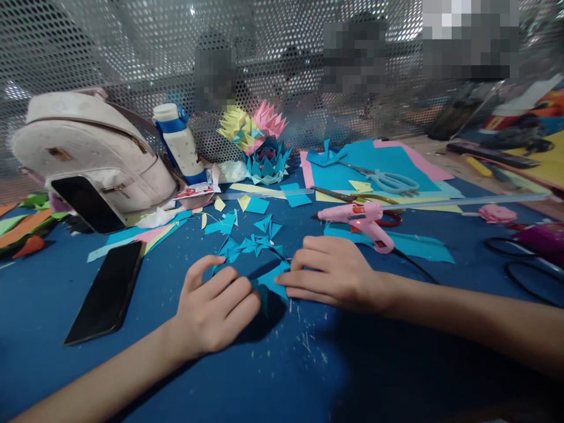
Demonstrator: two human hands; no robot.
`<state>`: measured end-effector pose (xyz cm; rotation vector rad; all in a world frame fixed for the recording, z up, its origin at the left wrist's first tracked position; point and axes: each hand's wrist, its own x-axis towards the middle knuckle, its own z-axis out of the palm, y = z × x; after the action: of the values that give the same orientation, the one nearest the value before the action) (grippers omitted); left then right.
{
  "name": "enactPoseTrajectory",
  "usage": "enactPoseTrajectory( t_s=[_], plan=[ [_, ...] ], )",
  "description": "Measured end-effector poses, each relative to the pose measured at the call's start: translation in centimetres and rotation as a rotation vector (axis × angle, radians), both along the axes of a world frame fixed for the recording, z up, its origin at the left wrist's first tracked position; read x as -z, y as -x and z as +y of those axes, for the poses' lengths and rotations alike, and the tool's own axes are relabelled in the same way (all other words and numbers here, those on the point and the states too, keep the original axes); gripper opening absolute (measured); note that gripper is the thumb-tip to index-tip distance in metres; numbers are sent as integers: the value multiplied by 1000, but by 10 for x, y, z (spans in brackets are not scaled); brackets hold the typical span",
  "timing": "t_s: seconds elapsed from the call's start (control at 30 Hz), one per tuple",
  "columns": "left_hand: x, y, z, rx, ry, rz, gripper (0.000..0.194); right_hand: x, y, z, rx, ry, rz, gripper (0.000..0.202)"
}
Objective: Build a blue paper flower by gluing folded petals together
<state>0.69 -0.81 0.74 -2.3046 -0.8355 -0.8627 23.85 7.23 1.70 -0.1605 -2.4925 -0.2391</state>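
Observation:
A ring of pointed blue folded paper (253, 244) lies on the blue table between my hands. My left hand (218, 306) is closed at its near left side, index finger curled against the folds, its thumb hidden. From the right, the closed fingers of my right hand (332, 271) grip the edge of the blue paper piece (274, 278) at the ring's near side. Just beyond my right hand rests a pink glue gun (355, 217) on its side. Loose blue folded pieces (267, 226) lie behind the ring.
A black phone (108, 294) lies at left, near a pale backpack (92, 153) and a bottle (178, 141). Paper flowers (267, 161) stand at the back. Blue-handled scissors (392, 181) lie on blue sheets (396, 158). The glue gun's cord (416, 265) runs behind my right forearm.

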Motion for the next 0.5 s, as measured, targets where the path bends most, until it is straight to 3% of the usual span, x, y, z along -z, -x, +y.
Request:
enactPoseTrajectory(
  t_s=[0.23, 0.5],
  plan=[
    [10, 4, -1, -2, 95, -50, 25, 9, -4, 6, -2, -147, 11, 16],
    [14, 6, 2, -27, 206, -81, 18, 13, 1, 3, 30, -71, -5, 24]
  ],
)
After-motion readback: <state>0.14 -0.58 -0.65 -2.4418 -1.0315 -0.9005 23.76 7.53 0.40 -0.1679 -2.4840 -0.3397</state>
